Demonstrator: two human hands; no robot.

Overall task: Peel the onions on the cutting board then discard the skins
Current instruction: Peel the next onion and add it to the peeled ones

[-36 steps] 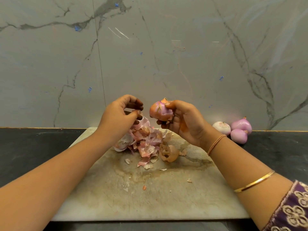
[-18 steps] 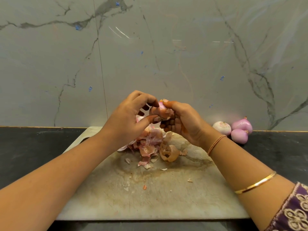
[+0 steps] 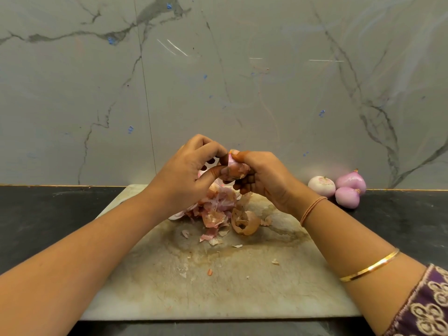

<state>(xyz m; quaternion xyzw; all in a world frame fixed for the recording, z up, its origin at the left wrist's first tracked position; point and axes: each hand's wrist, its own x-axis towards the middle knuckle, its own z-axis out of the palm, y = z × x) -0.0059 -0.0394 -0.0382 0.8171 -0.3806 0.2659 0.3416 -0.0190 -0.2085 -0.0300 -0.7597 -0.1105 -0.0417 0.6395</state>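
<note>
Both hands meet above the far half of the cutting board (image 3: 218,294). The right hand (image 3: 264,178) holds the onion (image 3: 234,166) with its fingers curled under and round it, and the left hand (image 3: 186,175) pinches the onion's left side between thumb and fingers. Right below them a heap of skins (image 3: 215,209) lies on the board, with a few flakes scattered nearer.

The near half of the board is bare but stained, and its near edge runs close to the near edge of the dark table (image 3: 36,214). Its far edge reaches almost to the marble wall (image 3: 242,81). Left of the board the table lies open. To the right, three onions (image 3: 339,187) sit touching one another against the wall, just off the board's far right corner.

A second ago the left hand was apart from the onion, its fingers curled on nothing. It has since closed in and taken hold, while the right hand has kept its grip in nearly the same place. The skins and the three onions have not shifted.
</note>
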